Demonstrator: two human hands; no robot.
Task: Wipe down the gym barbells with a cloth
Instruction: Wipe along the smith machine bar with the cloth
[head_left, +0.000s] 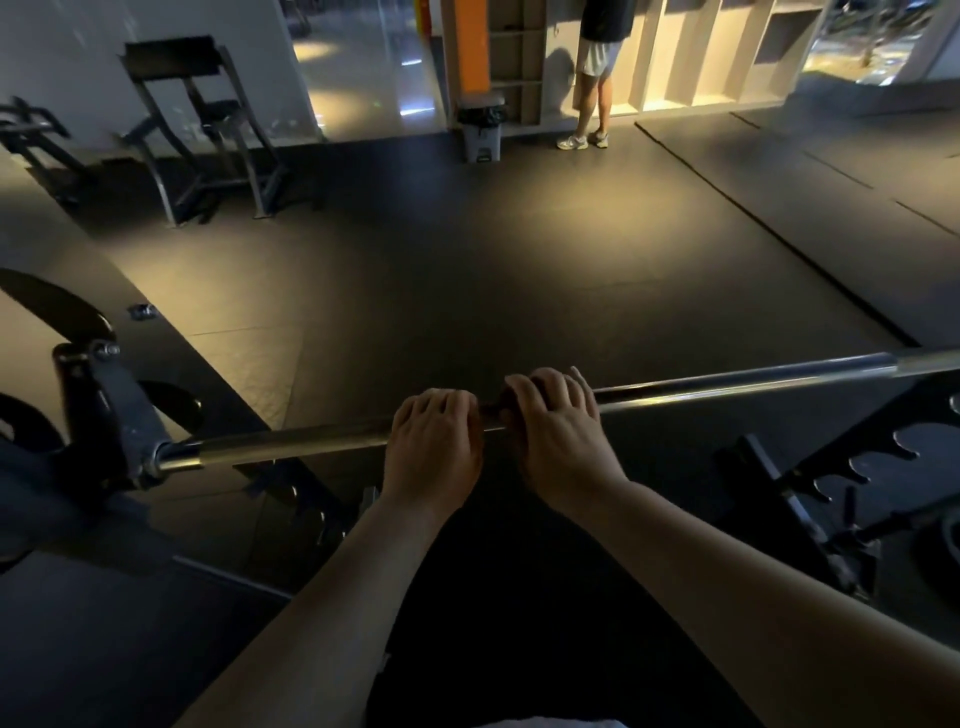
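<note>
Risks: the long round steel barbell (291, 444) sits across the black metal rack hook (104, 405) at far left and could roll or shift there if pushed hard. The left hand (431, 436), fingers curled over the bare shaft, may slip on smooth metal. The dark bunched cloth (496, 408), barely showing, is wrapped on the bar under the right hand (558, 426), which grips it. It could bunch or slide out, and the dim light could hide missed patches. Materials: shiny sleeve, duller mid-shaft, soft cloth. The black notched metal rack (857, 457) at right has hard scalloped edges.
</note>
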